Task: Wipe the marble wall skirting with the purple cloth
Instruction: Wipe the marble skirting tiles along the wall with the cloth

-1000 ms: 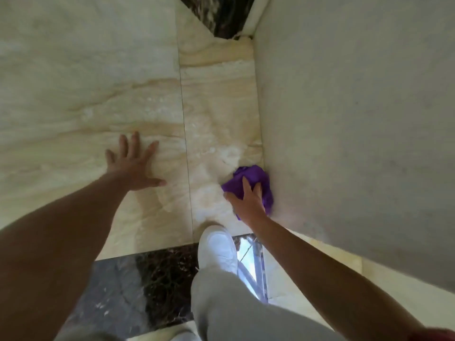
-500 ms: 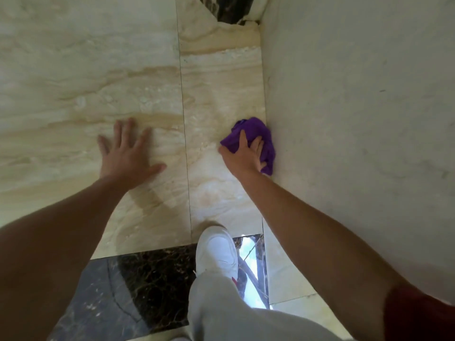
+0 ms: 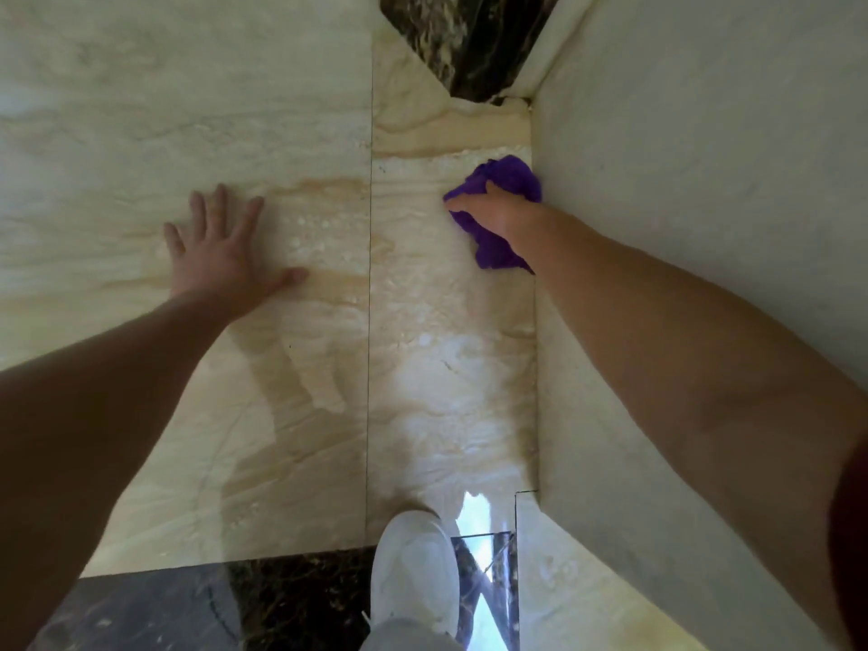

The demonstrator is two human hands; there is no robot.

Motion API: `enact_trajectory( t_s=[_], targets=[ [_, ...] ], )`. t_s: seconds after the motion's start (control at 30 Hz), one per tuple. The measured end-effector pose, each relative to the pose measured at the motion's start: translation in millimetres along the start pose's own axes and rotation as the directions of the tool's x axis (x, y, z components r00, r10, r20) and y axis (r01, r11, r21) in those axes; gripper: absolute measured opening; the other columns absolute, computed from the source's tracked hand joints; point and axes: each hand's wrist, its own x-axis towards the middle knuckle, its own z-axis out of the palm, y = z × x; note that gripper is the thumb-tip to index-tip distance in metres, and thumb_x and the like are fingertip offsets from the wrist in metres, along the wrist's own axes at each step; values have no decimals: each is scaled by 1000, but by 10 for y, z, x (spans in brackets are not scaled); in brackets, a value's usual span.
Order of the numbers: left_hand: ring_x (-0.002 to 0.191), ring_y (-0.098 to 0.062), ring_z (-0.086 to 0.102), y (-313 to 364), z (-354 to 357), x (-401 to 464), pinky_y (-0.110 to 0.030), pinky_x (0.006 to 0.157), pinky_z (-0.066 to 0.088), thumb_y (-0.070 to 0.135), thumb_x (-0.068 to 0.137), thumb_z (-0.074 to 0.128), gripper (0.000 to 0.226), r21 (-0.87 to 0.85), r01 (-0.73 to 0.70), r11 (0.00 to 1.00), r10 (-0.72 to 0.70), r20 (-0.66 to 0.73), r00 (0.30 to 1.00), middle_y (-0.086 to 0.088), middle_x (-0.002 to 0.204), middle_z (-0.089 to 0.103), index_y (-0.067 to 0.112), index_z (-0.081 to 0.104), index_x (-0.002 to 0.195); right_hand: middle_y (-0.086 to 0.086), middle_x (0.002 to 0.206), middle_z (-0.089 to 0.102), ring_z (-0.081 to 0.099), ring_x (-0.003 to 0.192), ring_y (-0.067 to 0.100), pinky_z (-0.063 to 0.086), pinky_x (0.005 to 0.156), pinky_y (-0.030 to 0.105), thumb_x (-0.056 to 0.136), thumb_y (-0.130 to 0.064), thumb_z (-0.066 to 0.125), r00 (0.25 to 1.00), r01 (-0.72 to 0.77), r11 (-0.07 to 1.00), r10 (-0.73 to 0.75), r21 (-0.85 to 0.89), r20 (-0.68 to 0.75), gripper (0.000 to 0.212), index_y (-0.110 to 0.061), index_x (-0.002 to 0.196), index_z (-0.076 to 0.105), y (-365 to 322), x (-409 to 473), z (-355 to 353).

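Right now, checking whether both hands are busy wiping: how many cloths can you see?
1. The purple cloth is bunched under the right hand, against the base of the wall. The left hand lies flat on the marble, holding nothing. Others could be out of view.

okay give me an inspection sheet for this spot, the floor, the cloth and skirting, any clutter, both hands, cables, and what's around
Surface: glossy beige marble floor, tile joints visible, glare patch near the foot.
Job's things: purple cloth bunched, pressed where the floor meets the pale wall face; a distinct skirting strip cannot be told apart here.
Clutter: nothing seen.
Hands: left hand flat on the floor, fingers spread, holding nothing; right hand closed on the cloth.
Cables: nothing seen.
Surroundings: dark veined marble band at bottom, dark marble panel at the far corner, white shoe and grey trouser leg.
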Motion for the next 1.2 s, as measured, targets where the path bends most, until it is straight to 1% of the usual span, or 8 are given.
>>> enact_trajectory(
  t_s=[0.1, 0.27, 0.37, 0.43, 0.5, 0.57, 0.93, 1.2],
  targets=[
    [156, -34, -11, 31, -98, 300, -66, 121, 4, 91, 65, 50, 121, -88, 59, 994, -57, 25, 998, -11, 170, -10, 34, 0, 159, 6, 150, 42, 49, 128, 30, 37, 101, 34, 85, -68, 59, 999, 47, 995, -45, 84, -22, 90, -21, 156, 30, -148, 151, -171],
    [152, -44, -20, 170, -108, 579, -76, 114, 1, 96, 54, 50, 131, 36, 26, 999, -32, 161, 986, -16, 166, -22, 41, -11, 155, 9, 159, 36, 40, 142, 29, 38, 105, 33, 88, -61, 63, 992, 108, 993, -105, 46, -76, 85, -20, 156, 33, -457, 378, -425],
    [149, -50, -22, 218, -89, 630, -81, 110, 2, 96, 50, 52, 133, 42, 29, 999, -36, 190, 981, -20, 164, -25, 47, -15, 153, -1, 102, 65, 57, 109, 22, 49, 85, 26, 89, -55, 64, 993, 98, 991, -91, 90, -80, 32, -31, 109, 69, -668, 486, -583],
    [148, -51, -23, 217, -90, 643, -82, 109, 1, 97, 49, 51, 134, 62, 24, 998, -35, 186, 982, -20, 164, -26, 47, -16, 152, 4, 130, 60, 52, 125, 26, 41, 107, 32, 74, -75, 60, 996, 65, 996, -61, 64, -70, 71, -28, 127, 62, -746, 507, -606],
    [149, -49, -23, 235, -97, 645, -82, 109, 0, 97, 48, 51, 134, 44, 29, 999, -36, 184, 982, -19, 164, -27, 47, -15, 153, 8, 168, 18, 24, 151, 35, 20, 122, 45, 64, -89, 49, 992, 23, 998, -31, -58, -125, 112, -31, 157, 28, -738, 571, -561],
    [149, -48, -24, 219, -105, 633, -82, 109, 1, 96, 48, 53, 133, 20, 36, 999, -39, 170, 985, -18, 164, -27, 48, -13, 153, 11, 171, -5, 6, 156, 36, 8, 124, 49, 75, -87, 44, 991, 50, 993, -62, -106, -115, 109, -31, 162, 10, -740, 558, -494],
    [148, -48, -28, 274, -176, 715, -84, 107, 3, 91, 44, 67, 143, 28, 77, 997, -82, 236, 968, -16, 163, -33, 49, -17, 152, 5, 171, -12, -13, 157, 22, -1, 125, 53, 89, -78, 41, 867, 442, 789, -498, -426, -23, 85, -42, 160, 11, -705, 287, 231],
    [145, -51, -31, 316, -191, 792, -86, 104, 3, 86, 45, 71, 147, 57, 101, 993, -112, 268, 957, -18, 160, -37, 48, -24, 151, 5, 171, -14, -13, 157, 24, -2, 124, 55, 87, -77, 44, 882, 412, 803, -470, -430, -32, 88, -43, 159, 8, -1473, 675, -35]
  ],
)
